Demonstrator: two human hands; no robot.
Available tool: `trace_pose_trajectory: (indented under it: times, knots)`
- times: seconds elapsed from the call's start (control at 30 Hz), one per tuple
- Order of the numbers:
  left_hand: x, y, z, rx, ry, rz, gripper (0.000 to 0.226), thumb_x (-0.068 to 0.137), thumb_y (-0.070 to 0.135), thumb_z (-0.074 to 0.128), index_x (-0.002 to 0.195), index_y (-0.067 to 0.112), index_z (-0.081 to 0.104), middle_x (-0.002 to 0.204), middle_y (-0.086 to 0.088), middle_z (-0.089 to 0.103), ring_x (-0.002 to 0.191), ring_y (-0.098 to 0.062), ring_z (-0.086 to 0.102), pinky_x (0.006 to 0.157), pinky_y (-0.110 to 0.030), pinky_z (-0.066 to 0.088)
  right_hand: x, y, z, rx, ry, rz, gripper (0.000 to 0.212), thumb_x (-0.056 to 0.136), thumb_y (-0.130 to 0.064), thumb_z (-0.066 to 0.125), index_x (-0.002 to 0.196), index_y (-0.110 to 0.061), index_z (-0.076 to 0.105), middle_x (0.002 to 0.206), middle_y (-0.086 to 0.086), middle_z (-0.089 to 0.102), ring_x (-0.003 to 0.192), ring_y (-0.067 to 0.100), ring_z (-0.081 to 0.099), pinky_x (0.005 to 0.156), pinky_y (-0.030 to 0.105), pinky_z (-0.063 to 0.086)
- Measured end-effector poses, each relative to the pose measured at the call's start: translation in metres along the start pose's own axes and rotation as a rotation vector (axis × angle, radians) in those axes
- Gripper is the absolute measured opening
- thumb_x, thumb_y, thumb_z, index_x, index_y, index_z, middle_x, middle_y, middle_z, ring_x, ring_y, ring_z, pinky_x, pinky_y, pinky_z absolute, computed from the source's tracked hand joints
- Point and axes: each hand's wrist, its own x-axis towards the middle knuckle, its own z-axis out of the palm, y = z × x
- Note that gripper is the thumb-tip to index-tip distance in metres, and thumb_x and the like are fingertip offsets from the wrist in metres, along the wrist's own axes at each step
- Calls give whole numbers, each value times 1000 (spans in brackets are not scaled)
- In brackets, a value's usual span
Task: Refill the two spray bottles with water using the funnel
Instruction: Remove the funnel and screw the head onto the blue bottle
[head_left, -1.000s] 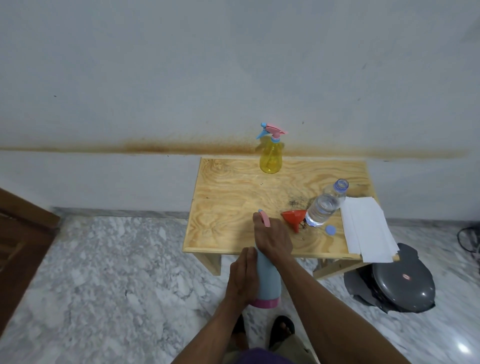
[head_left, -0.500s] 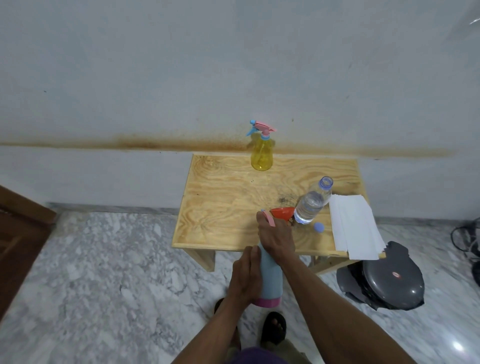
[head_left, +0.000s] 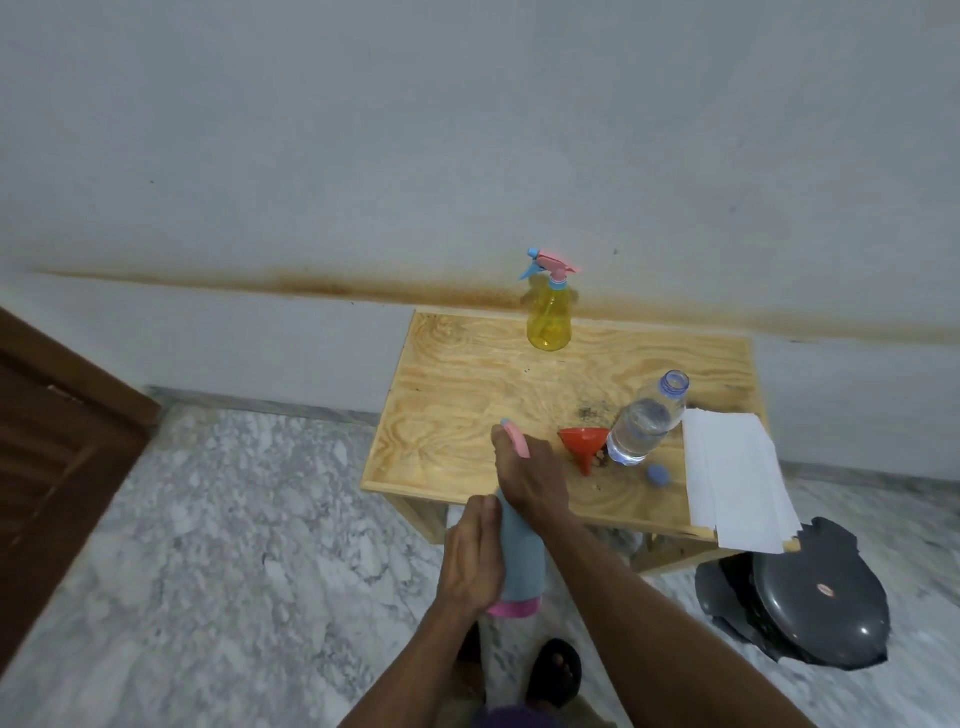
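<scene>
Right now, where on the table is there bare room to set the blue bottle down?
The left half of the table is bare wood, bordered by the yellow spray bottle at the back and the funnel to the right. The right side is crowded: water bottle, its cap and paper sheets.

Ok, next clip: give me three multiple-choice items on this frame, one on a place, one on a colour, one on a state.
1. Where does the yellow spray bottle stand?
A. at the table's far edge
B. on the floor
C. in a hand

2. What colour is the funnel?
A. green
B. red
C. white

3. How is the water bottle?
A. capped
B. lying flat
C. uncapped

Key: 1 A, it stands by the wall on the table; 2 B, red beside the water bottle; 3 C, its mouth is open and the blue cap lies on the table.
</scene>
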Motion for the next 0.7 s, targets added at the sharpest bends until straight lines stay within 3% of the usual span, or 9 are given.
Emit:
trace_pose_trajectory:
  times: [0.1, 0.23, 0.3, 0.37, 0.47, 0.57, 0.6, 0.7]
  knots:
    - [9, -3, -3, -140, 8, -71, 20, 104, 26, 33, 95, 21, 51, 82, 14, 50, 77, 3, 54, 61, -15, 34, 2, -10, 2, 97, 6, -22, 40, 98, -46, 49, 102, -10, 67, 92, 7, 66, 97, 31, 60, 77, 32, 37]
    - [34, 4, -13, -190, 130, -55, 31, 102, 40, 28, 86, 24, 50, 75, 6, 55, 69, -8, 56, 59, -14, 36, 15, -26, 8, 135, 65, -101, 28, 86, -37, 71, 98, -14, 61, 84, -5, 61, 78, 16, 56, 62, 24, 36]
    - [49, 4, -19, -210, 158, -27, 31, 103, 42, 30, 87, 26, 51, 76, 8, 58, 69, -11, 58, 59, -21, 40, 23, -34, 8, 116, 80, -118, 27, 83, -37, 72, 93, -16, 59, 78, -8, 58, 71, 12, 54, 57, 18, 35]
    - [69, 1, -22, -198, 145, -9, 36, 103, 49, 29, 94, 26, 54, 80, 10, 60, 74, -10, 60, 61, -27, 45, 35, -45, 8, 64, 115, -151, 32, 81, -43, 72, 77, -16, 56, 66, -7, 54, 64, 13, 52, 55, 23, 34]
    - [103, 1, -33, -227, 92, -36, 43, 96, 65, 29, 108, 34, 55, 96, 14, 64, 88, -1, 63, 67, -21, 47, 64, -65, 6, 59, 128, -170, 36, 78, -45, 74, 65, -17, 56, 59, -3, 53, 58, 14, 49, 55, 28, 37]
    - [144, -6, -44, -250, -48, -13, 29, 91, 68, 45, 118, 56, 47, 113, 20, 63, 102, 2, 63, 76, -19, 51, 96, -85, 3, 85, 120, -213, 33, 76, -42, 78, 66, -16, 60, 67, 2, 56, 61, 14, 49, 57, 28, 37]
    - [158, -9, -47, -232, -93, -1, 35, 90, 64, 55, 123, 57, 45, 118, 23, 62, 106, 4, 62, 79, -17, 51, 107, -92, 3, 60, 119, -233, 31, 75, -41, 79, 67, -17, 61, 72, 1, 55, 64, 14, 50, 57, 26, 35]
    - [207, -23, -51, -178, -154, 9, 70, 82, 43, 78, 142, 35, 44, 128, 20, 60, 110, 0, 59, 80, -7, 45, 140, -112, 7, 27, 115, -268, 21, 75, -35, 82, 86, -19, 74, 84, -2, 58, 76, 11, 55, 64, 18, 37]
